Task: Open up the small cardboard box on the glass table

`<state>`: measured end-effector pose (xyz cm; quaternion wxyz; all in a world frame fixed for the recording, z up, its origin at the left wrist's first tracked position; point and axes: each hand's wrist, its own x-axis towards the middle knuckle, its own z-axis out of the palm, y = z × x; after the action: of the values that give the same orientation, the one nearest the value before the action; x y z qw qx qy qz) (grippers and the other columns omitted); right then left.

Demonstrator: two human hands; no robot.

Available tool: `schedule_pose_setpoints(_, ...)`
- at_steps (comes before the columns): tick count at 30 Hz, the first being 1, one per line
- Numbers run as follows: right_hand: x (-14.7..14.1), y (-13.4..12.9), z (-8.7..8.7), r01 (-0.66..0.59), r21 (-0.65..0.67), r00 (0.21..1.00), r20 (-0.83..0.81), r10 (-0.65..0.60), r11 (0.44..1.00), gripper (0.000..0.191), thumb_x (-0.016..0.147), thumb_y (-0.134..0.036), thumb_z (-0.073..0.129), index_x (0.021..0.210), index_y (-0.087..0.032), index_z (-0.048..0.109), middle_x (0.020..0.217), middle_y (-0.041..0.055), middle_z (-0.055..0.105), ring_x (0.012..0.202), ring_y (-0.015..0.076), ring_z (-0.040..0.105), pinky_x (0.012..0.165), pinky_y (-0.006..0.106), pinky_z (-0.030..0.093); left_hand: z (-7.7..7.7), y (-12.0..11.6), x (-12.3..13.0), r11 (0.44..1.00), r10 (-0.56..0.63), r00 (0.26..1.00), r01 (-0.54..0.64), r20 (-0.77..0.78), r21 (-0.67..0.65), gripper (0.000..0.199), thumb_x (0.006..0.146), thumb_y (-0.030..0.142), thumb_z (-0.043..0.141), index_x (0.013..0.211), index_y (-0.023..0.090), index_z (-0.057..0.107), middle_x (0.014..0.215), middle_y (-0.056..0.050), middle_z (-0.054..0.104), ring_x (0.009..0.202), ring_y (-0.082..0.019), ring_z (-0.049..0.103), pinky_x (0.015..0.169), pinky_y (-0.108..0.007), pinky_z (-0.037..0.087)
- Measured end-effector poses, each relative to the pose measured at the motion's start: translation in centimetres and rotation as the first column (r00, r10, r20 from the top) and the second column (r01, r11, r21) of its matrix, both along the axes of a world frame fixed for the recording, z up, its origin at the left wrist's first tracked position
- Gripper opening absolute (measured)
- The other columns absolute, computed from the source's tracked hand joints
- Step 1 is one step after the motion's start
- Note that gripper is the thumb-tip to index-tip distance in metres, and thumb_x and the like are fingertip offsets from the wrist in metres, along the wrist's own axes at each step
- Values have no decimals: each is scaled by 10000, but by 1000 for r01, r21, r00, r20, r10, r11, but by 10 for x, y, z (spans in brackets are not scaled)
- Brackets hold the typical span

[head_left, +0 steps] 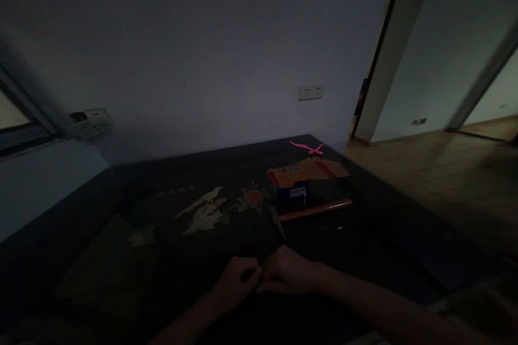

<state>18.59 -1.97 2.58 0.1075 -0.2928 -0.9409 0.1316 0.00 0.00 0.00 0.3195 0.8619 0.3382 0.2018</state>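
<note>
Close together over the dark table, my left hand point(239, 279) and my right hand point(288, 272) meet at the fingertips. Both have their fingers curled in a pinch. Whatever lies between them is too dark and small to make out. Just beyond my right hand lies a hammer with a wooden handle point(318, 210) and a dark metal head point(277, 222). Behind the hammer stands a small blue box point(295, 191) with an orange and red cardboard flap point(305, 171) spread on top.
A pink ribbon-like strip point(309, 147) lies near the table's far corner. The dark tabletop point(194, 164) bears a bird and flower pattern point(208, 210) and abuts the wall. Wall sockets point(311, 92) sit above. The room is very dim.
</note>
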Motion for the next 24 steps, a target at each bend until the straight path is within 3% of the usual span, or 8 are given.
schedule_pose_setpoints(3,22,5,17,195,22,979,55,-196,981,360,875,-451,473,724,-183,659,714,10,688,685,115,613,597,200,376,-1,-1,0,1000,20,999,-21,28,15,330,858,308,380,567,154,411,553,30,431,550,-91,410,554,-206,302)
schedule_pose_setpoints(5,51,10,26,353,64,932,65,-357,933,329,915,-389,416,841,-180,659,827,32,691,754,129,618,640,210,399,-1,-1,0,999,34,999,-35,29,32,340,866,321,375,571,155,410,561,29,434,556,-92,412,561,-206,310)
schedule_pose_setpoints(7,89,17,30,528,124,838,86,-539,840,267,925,-283,401,1027,-173,623,998,78,665,893,165,603,726,247,420,-2,0,0,998,42,999,-43,26,41,346,869,329,375,571,157,407,560,28,431,556,-93,412,563,-206,315)
schedule_pose_setpoints(11,164,24,24,745,257,584,196,-788,616,326,855,-75,438,1140,-145,580,1131,168,601,1061,277,534,842,405,410,-1,1,0,998,44,999,-44,11,41,330,866,310,374,573,159,392,562,28,420,558,-94,419,564,-208,318)
schedule_pose_setpoints(14,195,29,12,778,318,464,291,-837,542,326,851,-101,497,1170,-144,551,1166,146,576,1069,276,528,862,454,421,0,1,1,999,11,1000,-11,17,46,337,868,299,362,561,159,374,552,30,406,540,-89,408,542,-203,309)
schedule_pose_setpoints(18,204,39,5,774,358,387,386,-837,523,299,876,-294,530,1143,-157,537,1144,78,565,961,204,578,798,413,492,-3,2,0,995,-24,1000,21,21,100,327,870,293,369,578,154,416,563,29,443,545,-84,423,550,-194,322)
schedule_pose_setpoints(24,204,34,27,698,365,444,455,-772,616,285,879,-300,525,1126,-159,545,1122,71,574,934,193,586,779,400,500,-8,1,-2,958,-86,996,87,-17,273,304,873,248,378,593,157,451,563,25,509,526,-82,463,537,-188,342)
